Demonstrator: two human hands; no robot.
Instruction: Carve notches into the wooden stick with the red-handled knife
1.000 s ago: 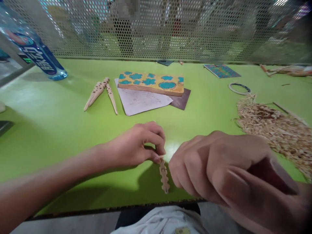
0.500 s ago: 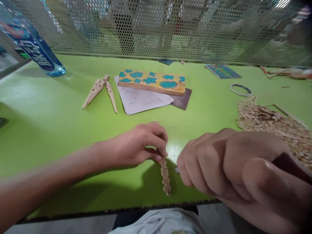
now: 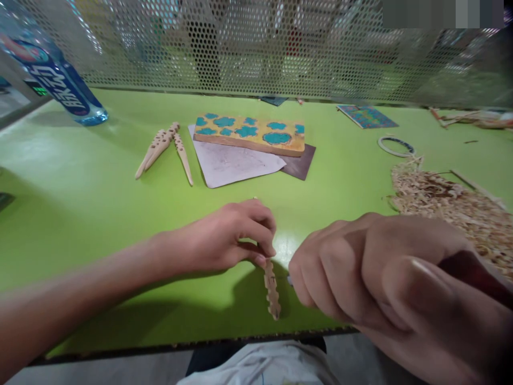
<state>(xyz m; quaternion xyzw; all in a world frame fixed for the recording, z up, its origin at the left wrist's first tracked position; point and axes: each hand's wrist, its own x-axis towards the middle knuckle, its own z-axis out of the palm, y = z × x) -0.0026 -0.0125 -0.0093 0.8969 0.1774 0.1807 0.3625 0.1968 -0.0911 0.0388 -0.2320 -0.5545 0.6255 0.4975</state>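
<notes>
Notched strip near worktop front edge, looks part-carved.
Left hand: fingers pinched on strip's far end. Right hand: fingers curled tight round a tool, mostly hidden, tip just right of strip, apart. Done: edge notches. Left, probably: dark marks on strip face, seemingly uncut. Carved pieces with holes lie farther back, shavings off right.

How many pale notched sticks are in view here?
4. One stick is pinched in the left hand. Three lie grouped near the bottle: a left one, a middle one beside it, and a right one angled away. More could be hidden where they overlap.
</notes>
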